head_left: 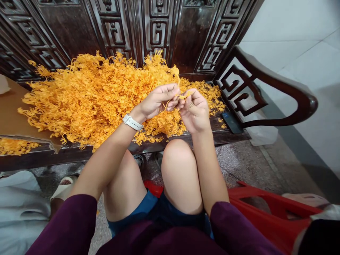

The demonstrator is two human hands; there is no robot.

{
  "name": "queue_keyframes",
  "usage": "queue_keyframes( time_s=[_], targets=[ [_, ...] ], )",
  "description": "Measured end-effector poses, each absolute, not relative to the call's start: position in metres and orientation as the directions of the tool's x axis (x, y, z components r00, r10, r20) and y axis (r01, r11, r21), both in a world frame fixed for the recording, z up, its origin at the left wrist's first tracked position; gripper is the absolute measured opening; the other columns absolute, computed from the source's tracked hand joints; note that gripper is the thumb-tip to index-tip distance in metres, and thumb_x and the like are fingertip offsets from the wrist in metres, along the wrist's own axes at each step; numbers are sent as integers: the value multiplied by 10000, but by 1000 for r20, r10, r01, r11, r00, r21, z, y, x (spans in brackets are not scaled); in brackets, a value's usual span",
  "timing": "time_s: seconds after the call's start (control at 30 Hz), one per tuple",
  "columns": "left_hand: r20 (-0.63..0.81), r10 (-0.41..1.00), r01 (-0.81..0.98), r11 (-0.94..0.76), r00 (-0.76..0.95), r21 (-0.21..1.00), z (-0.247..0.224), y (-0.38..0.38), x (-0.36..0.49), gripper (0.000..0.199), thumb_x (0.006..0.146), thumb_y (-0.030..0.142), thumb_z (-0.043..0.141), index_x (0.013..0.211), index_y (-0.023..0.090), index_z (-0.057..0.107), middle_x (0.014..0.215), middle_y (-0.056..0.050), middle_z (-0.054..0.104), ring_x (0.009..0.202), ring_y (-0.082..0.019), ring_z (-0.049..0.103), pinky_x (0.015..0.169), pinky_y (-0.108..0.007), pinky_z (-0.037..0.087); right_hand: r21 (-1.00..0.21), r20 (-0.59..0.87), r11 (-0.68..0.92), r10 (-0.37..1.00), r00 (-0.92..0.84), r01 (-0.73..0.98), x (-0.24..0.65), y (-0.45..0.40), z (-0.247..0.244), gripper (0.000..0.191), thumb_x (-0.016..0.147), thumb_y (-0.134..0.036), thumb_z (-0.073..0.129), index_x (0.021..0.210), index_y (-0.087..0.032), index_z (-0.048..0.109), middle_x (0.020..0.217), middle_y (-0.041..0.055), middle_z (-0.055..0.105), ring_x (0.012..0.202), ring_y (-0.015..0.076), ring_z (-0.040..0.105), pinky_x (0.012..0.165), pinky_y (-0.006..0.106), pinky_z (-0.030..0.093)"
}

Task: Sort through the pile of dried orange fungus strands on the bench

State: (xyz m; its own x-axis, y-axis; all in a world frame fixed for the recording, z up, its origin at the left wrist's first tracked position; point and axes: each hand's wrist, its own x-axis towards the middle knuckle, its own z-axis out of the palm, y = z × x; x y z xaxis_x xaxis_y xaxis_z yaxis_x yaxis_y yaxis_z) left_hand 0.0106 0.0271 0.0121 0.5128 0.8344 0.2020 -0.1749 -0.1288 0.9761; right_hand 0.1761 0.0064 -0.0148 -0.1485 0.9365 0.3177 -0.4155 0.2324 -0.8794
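Inspected at a dark worktop (216,124) backed by carved panels (191,39). Found a thin orange strand (182,96) pinched between left hand (158,101) and right hand (196,108), with a narrow fingertip grip on both sides, raised above the right half of a heaped orange pile (103,97). Advisable to pinch at closely spaced points and handle gently; likely to tear if tugged. Keep the trailing loop (166,105) from tangling. Avoid snagging the pile below. Further right, noted a phone (231,122) beside the armrest (278,82).
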Motion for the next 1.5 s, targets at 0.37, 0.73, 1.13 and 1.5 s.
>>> queue_keyframes(
  time_s=[0.37,0.73,1.13,1.5],
  targets=[
    [358,909,-111,-342,214,933,17,33,5,367,1132,482,375,933,232,556,720,15,348,637,-113,511,603,-263,454,-790,392,349,920,21,-505,190,20,-19,307,811,-489,844,925,-334,604,814,9,500,754,206,510,769,413,596],
    [309,919,-136,-283,243,949,13,46,-12,341,1095,503,506,937,217,606,665,41,379,585,-86,512,614,-255,474,-883,305,102,867,-394,-459,192,10,-24,247,812,-466,870,822,-260,735,631,-26,554,556,128,456,534,299,395],
    [353,746,156,-517,565,842,-1,54,-26,302,982,379,647,773,164,679,651,12,534,587,-97,456,598,-282,365,-815,71,77,997,34,-574,200,34,-40,327,893,-575,748,892,-255,686,719,-35,588,591,111,495,559,270,462],
    [37,659,482,-587,751,651,-1,45,-19,211,941,327,621,889,193,775,846,-18,765,757,-143,632,733,-291,444,-791,572,584,812,-119,183,181,16,-33,245,944,-509,780,968,-265,798,906,3,745,864,170,672,834,366,546]
  ],
)
